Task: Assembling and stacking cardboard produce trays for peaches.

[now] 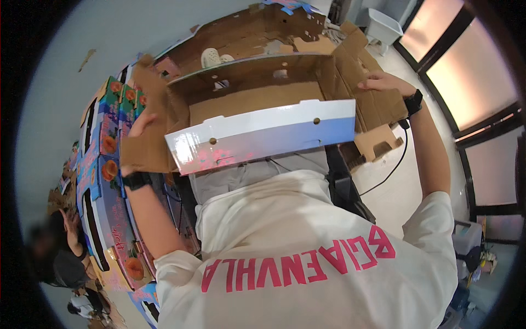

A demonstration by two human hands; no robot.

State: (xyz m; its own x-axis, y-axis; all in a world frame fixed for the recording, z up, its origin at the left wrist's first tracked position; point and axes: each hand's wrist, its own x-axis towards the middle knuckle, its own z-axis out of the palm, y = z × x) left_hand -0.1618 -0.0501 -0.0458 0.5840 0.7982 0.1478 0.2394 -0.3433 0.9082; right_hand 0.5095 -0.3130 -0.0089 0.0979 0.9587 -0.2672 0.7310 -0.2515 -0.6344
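Observation:
A cardboard box (263, 137) is in front of my body, its open top toward me. Its near wall is white and blue outside with pink print and two round holes; the inside is plain brown. My left hand (141, 125) is closed on the brown end flap on the left, thumb showing, other fingers mostly hidden behind the cardboard. On the right, my right hand (382, 82) grips the upper part of the other end flap (378, 104), fingers curled over it. Both end flaps stand spread outward.
Behind the box lies a larger open carton (246, 33) with a pair of pale clogs (211, 57) at its edge. Stacked printed boxes (112, 181) line my left. A person (66, 263) is at far left. A white tub (383, 26) stands at back right near windows.

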